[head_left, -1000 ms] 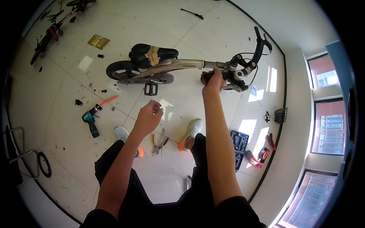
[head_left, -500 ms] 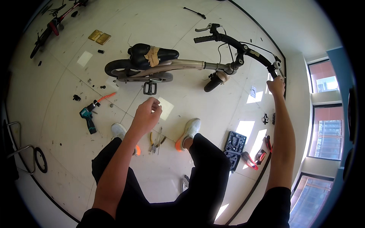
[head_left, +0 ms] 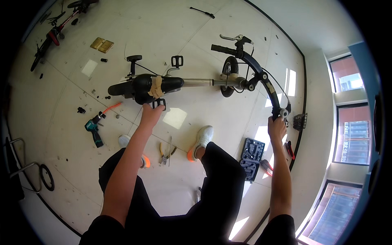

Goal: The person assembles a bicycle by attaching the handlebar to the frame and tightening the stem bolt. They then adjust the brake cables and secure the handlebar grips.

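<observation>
A small bicycle stands across the floor before me, its black saddle (head_left: 143,88) patched with torn brown tape. My right hand (head_left: 277,130) is closed round the near end of the curved black handlebar (head_left: 266,81), by the brake lever. Below the saddle, my left hand (head_left: 151,116) has its fingers and thumb at the near pedal (head_left: 160,104), closed on it as far as shows; some fingertips are hidden. The far pedal (head_left: 177,61) sticks out beyond the frame tube (head_left: 198,83). A stabiliser wheel (head_left: 134,58) shows near the rear wheel (head_left: 119,90).
On the left lie a teal cordless drill (head_left: 94,130) and several small parts. Pliers (head_left: 163,155) sit between my shoes. To the right are an open tool case (head_left: 252,153) and a wire basket (head_left: 299,121) by the wall. Another bicycle (head_left: 52,36) lies far left.
The bicycle has come from a lean to upright, and its handlebar has turned. My right hand moved left and nearer with the grip. My left hand went from free air to the near pedal.
</observation>
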A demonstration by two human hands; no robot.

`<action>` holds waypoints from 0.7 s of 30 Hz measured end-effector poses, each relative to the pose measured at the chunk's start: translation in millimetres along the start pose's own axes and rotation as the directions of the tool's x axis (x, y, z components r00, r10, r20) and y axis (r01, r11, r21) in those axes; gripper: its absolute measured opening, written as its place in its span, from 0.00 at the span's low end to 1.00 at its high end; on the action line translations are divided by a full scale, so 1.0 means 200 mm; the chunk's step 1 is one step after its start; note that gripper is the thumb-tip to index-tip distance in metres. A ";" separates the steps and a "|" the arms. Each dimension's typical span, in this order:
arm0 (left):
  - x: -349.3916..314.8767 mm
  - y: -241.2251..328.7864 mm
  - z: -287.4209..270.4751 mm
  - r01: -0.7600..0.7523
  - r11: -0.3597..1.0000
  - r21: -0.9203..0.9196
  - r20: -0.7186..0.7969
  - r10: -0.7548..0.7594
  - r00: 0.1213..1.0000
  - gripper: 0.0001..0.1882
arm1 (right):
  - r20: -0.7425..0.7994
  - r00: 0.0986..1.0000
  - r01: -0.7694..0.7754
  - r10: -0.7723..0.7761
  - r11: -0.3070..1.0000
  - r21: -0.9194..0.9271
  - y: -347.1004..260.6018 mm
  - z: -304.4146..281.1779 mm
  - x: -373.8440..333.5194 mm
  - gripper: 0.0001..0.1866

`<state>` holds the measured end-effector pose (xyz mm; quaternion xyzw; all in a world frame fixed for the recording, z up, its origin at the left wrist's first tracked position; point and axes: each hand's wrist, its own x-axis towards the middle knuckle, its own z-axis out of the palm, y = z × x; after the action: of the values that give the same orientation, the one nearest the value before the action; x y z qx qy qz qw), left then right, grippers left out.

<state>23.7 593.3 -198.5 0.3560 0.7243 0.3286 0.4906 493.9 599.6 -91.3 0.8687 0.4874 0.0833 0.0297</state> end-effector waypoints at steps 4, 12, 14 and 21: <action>0.02 0.05 0.05 0.417 0.758 -0.502 0.245 -0.338 0.909 0.36 | 0.148 0.956 -0.283 0.253 0.927 0.247 -0.04 0.18 -0.28 0.23; 0.19 -0.11 0.03 0.443 0.194 -0.875 0.282 -0.538 0.794 0.40 | 0.302 0.917 -0.362 0.260 0.861 0.357 -0.01 0.46 -0.55 0.28; 0.14 -0.11 0.10 0.265 0.163 -0.950 0.113 -0.612 0.783 0.39 | 0.429 0.854 -0.466 0.294 0.800 0.379 -0.06 0.46 -0.63 0.29; 0.30 -0.13 0.10 0.288 0.202 -0.936 0.184 -0.417 0.890 0.41 | 0.738 0.664 -0.717 -0.120 0.176 0.674 -0.40 0.24 -0.49 0.15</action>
<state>21.8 633.1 -254.1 -0.1968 0.4744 0.5887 0.6242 385.6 558.7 -161.0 0.7474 0.1834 -0.5319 -0.3533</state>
